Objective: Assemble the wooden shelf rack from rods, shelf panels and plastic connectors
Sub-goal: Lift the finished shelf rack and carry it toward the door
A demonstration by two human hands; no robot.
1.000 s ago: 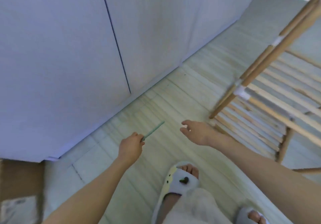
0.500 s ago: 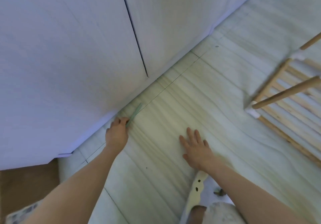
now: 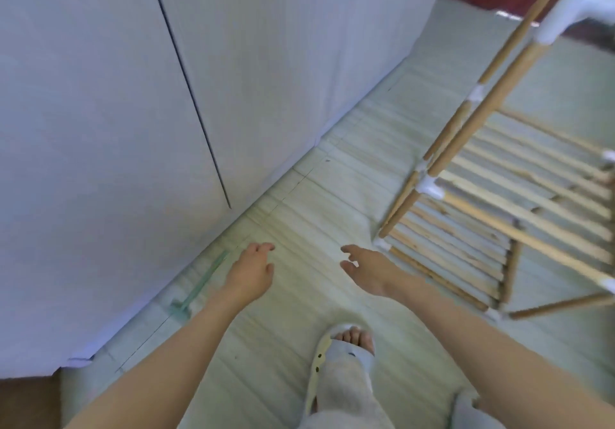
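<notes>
The wooden shelf rack [image 3: 482,215] stands at the right, its slatted panels joined to rods by white plastic connectors [image 3: 429,185]. My left hand [image 3: 251,270] hovers above the floor with loosely curled fingers and holds nothing. A thin green tool [image 3: 199,284] lies on the floor beside the cabinet base, just left of that hand. My right hand [image 3: 366,270] is held out with relaxed fingers, holding nothing, a little left of the rack's lowest corner.
A white cabinet [image 3: 166,96] fills the left and back, its base running diagonally. Pale tiled floor [image 3: 316,195] lies between cabinet and rack. My slippered foot [image 3: 346,345] is below the hands. A brown cardboard edge [image 3: 26,402] shows at bottom left.
My left hand has let go of the green tool, which now lies by the cabinet base. My right hand has lifted off the floor. The view has swung back toward the rack.
</notes>
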